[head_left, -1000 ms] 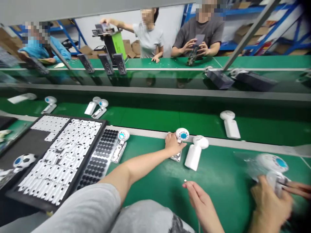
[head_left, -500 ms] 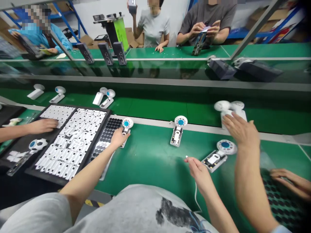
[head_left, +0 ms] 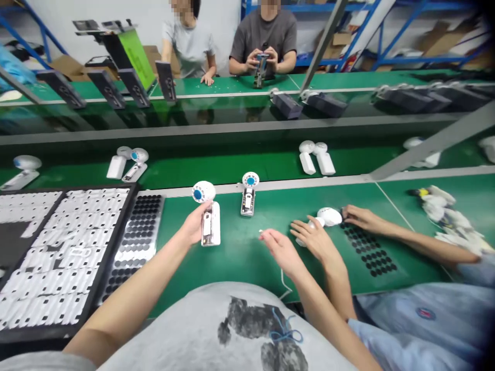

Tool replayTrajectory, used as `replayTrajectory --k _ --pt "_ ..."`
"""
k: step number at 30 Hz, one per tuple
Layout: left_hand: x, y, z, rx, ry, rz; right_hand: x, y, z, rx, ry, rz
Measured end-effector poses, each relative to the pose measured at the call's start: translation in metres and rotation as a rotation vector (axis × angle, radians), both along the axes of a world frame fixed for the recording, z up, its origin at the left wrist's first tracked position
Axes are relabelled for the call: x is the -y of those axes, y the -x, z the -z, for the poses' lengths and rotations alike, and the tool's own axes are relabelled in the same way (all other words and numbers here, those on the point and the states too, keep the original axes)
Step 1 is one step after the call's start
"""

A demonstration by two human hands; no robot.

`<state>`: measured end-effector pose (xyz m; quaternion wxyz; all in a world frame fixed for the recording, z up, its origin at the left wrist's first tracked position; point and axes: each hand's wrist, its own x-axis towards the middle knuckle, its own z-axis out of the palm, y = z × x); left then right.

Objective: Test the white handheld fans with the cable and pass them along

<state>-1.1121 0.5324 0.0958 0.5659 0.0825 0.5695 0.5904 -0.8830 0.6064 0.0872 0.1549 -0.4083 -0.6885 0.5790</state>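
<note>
My left hand [head_left: 196, 225] grips a white device [head_left: 211, 229] that looks like a small handheld fan. It has a round slotted head with a blue centre, and inner parts show in its body. Pinched in my right hand [head_left: 284, 253] is the small plug end of a white cable [head_left: 285, 282], which trails down toward the table's front edge. Between and beyond my hands lies a second open fan [head_left: 248, 198] of the same kind on the green table [head_left: 232, 263].
On the left stand a black-framed tray [head_left: 83, 330] of white parts and a sheet of black discs [head_left: 158, 219]. At right, a co-worker's hands [head_left: 320, 242] touch another white fan [head_left: 328, 216] and a disc sheet [head_left: 371, 252]. More fans [head_left: 325, 162] lie on the green strip behind.
My view has shifted right. My left hand has lifted the fan and brought it away from the disc sheet. The co-worker's hand has drawn back from the green strip to the table.
</note>
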Motion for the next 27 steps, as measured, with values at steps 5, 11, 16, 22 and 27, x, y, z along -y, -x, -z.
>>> replayTrajectory --k 5,11,16,22,27 --pt "-0.002 -0.043 -0.016 0.17 -0.119 0.124 0.025 0.022 -0.033 -0.058 -0.145 -0.127" --pt "0.0 -0.064 -0.023 0.141 -0.131 0.223 0.031 0.025 -0.034 -0.03 -0.156 -0.157" --pt "0.003 -0.064 -0.026 -0.025 -0.075 0.245 0.031 0.023 -0.033 0.086 -0.24 -0.253" --pt "0.007 -0.061 -0.033 -0.034 -0.003 0.407 0.034 0.025 -0.031 0.088 -0.162 -0.295" --pt "0.011 -0.06 -0.034 0.026 0.04 0.41 0.039 0.024 -0.023 0.038 -0.08 -0.27"
